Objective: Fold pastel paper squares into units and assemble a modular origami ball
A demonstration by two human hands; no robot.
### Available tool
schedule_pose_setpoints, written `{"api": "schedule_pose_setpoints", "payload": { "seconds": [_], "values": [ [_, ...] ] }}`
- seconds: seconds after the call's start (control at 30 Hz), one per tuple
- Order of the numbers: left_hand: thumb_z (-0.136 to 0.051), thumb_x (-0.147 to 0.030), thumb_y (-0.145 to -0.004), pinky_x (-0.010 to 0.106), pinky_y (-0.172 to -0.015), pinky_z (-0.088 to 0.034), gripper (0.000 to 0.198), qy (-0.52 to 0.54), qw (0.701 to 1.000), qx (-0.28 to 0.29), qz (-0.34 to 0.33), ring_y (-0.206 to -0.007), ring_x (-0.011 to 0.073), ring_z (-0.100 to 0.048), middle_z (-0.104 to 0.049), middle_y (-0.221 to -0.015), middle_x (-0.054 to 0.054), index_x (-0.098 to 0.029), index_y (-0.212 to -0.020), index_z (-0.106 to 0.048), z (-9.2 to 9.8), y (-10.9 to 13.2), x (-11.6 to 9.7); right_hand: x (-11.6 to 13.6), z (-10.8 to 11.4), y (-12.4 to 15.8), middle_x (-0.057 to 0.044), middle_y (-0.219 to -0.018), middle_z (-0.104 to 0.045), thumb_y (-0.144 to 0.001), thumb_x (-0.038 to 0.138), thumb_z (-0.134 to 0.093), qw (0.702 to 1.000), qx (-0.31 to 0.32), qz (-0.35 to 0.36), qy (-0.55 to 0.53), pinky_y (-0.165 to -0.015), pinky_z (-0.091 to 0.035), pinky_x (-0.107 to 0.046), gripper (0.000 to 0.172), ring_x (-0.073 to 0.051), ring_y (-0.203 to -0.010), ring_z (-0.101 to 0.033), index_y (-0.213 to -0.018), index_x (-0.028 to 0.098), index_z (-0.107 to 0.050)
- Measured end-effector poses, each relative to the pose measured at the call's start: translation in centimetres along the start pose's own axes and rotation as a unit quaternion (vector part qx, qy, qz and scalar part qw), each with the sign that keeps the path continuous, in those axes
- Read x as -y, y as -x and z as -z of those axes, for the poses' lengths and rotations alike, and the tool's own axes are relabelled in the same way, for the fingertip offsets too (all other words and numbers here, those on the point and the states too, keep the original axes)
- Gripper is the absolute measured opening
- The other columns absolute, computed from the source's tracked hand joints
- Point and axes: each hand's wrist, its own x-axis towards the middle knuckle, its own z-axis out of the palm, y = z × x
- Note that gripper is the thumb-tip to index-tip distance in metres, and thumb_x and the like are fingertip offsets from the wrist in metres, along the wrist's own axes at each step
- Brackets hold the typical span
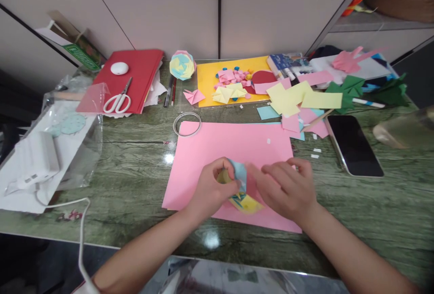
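Note:
Over the pink paper sheets (217, 144), my left hand (213, 187) pinches a folded paper piece (240, 174) in light blue and yellow between thumb and fingers. A yellow flap of it hangs toward me and is blurred. My right hand (285, 187) is at the right side of the same piece, its fingers curled and the foremost fingertips smeared by motion against the paper. Part of the folds is hidden behind my fingers. A round clear tape ring (187, 125) lies at the sheets' upper left corner.
White scissors (117, 102) and a white case (120, 68) rest on a red folder (135, 72). Behind are a folded paper ball (182, 65) and a yellow sheet (206, 77) with small paper pieces. Yellow paper slips (288, 99) and a phone (354, 145) lie right; a white cable (81, 239) runs left.

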Motion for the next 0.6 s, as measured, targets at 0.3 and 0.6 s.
{"api": "schedule_pose_setpoints", "payload": {
  "seconds": [0.3, 0.6],
  "values": [
    [-0.062, -0.014, -0.068, 0.02, -0.05, -0.03, 0.02, 0.001, 1.0, -0.011, -0.015, -0.056, 0.0081, -0.037, -0.042, -0.06, -0.006, -0.018, -0.067, -0.043, 0.0, 0.0, 0.3, 1.3, 1.1, -1.4, -0.001, -0.072, -0.055, -0.083, 0.025, -0.054, 0.832, 0.151, -0.32, -0.428, -0.062, -0.04, -0.028, 0.011, -0.014, -0.068, -0.052, -0.073, 0.02, -0.054],
    [-0.061, -0.012, -0.069, 0.018, -0.049, -0.031, 0.025, -0.049, 0.995, -0.073, -0.042, -0.054, 0.0066, -0.034, -0.038, -0.062, -0.008, -0.02, -0.074, -0.037, -0.7, 0.3, 0.1, 2.4, 0.2, -1.2, 0.0, -0.068, -0.05, -0.08, 0.019, -0.054, 0.82, 0.123, -0.324, -0.455, -0.061, -0.038, -0.028, 0.014, -0.014, -0.066, -0.048, -0.067, 0.019, -0.05]
  ]
}}
